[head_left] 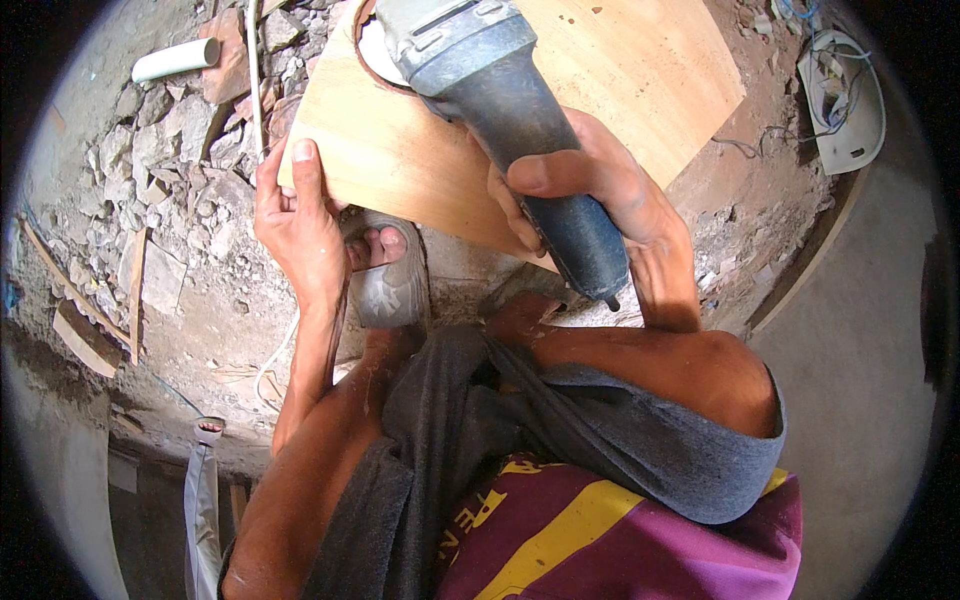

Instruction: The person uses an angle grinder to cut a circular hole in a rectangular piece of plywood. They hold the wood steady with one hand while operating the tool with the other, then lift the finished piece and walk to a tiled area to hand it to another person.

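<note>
An angle grinder with a dark, dusty body lies across the upper middle of the head view, its head toward the far left. My right hand is wrapped round its body, thumb on top. At the grinder's head a round disc with a brown rim shows in part, over a pale wooden board. The thumb of my left hand presses on the board's near left edge; its other fingers go underneath. Whether the disc touches the board I cannot tell.
Broken stone and rubble cover the ground at the left, with a white pipe piece and wooden strips. My sandalled foot is just below the board. A white plastic casing with wires lies far right.
</note>
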A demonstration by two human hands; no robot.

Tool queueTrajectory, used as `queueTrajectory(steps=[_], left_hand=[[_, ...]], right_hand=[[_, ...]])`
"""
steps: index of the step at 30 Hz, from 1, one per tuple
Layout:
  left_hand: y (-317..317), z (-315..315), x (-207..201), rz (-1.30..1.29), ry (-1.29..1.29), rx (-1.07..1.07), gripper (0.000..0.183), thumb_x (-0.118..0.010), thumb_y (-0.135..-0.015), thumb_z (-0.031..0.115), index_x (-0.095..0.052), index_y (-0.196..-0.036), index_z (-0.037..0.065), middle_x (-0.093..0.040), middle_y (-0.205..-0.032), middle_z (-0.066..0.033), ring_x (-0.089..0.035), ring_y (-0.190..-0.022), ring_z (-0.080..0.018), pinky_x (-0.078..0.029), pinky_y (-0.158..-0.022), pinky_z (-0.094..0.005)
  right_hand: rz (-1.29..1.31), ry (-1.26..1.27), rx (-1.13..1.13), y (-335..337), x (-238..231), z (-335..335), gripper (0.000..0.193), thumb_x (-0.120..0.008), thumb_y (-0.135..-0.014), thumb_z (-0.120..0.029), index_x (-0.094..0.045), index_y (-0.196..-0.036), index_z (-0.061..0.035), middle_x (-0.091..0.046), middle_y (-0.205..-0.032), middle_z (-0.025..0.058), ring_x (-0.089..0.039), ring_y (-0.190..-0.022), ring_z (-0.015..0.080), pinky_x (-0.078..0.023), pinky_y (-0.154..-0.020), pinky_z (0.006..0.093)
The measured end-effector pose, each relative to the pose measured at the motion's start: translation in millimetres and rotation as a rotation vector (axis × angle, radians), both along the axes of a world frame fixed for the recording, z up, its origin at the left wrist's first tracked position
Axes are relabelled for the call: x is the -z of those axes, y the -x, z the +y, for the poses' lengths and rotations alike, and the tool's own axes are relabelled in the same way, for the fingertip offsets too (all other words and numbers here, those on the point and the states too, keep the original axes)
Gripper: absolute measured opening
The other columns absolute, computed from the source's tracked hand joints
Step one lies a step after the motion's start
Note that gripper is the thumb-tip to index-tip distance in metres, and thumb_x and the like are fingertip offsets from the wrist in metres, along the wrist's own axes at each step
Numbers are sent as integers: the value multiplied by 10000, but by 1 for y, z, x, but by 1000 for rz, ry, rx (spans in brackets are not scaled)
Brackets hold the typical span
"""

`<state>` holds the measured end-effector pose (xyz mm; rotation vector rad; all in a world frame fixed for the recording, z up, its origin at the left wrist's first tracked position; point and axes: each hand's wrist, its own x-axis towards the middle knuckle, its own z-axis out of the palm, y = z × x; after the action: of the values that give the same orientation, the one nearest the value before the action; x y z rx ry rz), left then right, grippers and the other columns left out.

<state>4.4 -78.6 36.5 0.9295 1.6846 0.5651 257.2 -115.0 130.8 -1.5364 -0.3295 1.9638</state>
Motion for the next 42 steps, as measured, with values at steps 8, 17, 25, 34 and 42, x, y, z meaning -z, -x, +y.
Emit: queueTrajectory(steps=[8,17,25,34,42], left_hand=[[11,-6,1,26,-25,-32,497,-725,-1089,393,-697,-1360,-22,-730,-955,-57,-601,-770,-69,-519,-698,-254],[12,-4,-2,63,2,-4,458,-725,-1092,365,-703,-1359,-8,-744,-1012,-70,-616,-802,-97,-535,-743,-277],[11,-5,1,52,-21,-18,448,-711,-1100,362,-710,-1354,-6,-720,-980,-40,-582,-782,-73,-499,-690,-250],[10,-3,8,8,-46,-13,437,-718,-1096,349,-713,-1356,-3,-714,-962,-30,-567,-759,-68,-494,-685,-248],[3,-2,6,-36,-24,-50,445,-722,-1092,351,-706,-1360,-4,-712,-949,-33,-556,-747,-69,-485,-676,-243]], right_hand=[[50,-9,-51,1,19,-6,535,-805,-850,-305,-654,-1271,-13,-656,-904,58,-668,-731,158,-548,-632,309],[73,12,10,5,16,-6,599,-761,-825,-285,-589,-1283,61,-648,-768,126,-635,-569,178,-521,-512,310],[97,35,13,6,19,-7,602,-772,-821,-277,-592,-1284,62,-648,-766,113,-641,-574,171,-523,-507,303],[26,30,-80,-3,9,-2,575,-796,-865,-314,-648,-1334,-17,-654,-892,58,-657,-733,159,-533,-631,311],[4,17,-81,-3,6,2,495,-776,-880,-264,-648,-1284,-9,-654,-874,61,-660,-723,158,-527,-622,309]])
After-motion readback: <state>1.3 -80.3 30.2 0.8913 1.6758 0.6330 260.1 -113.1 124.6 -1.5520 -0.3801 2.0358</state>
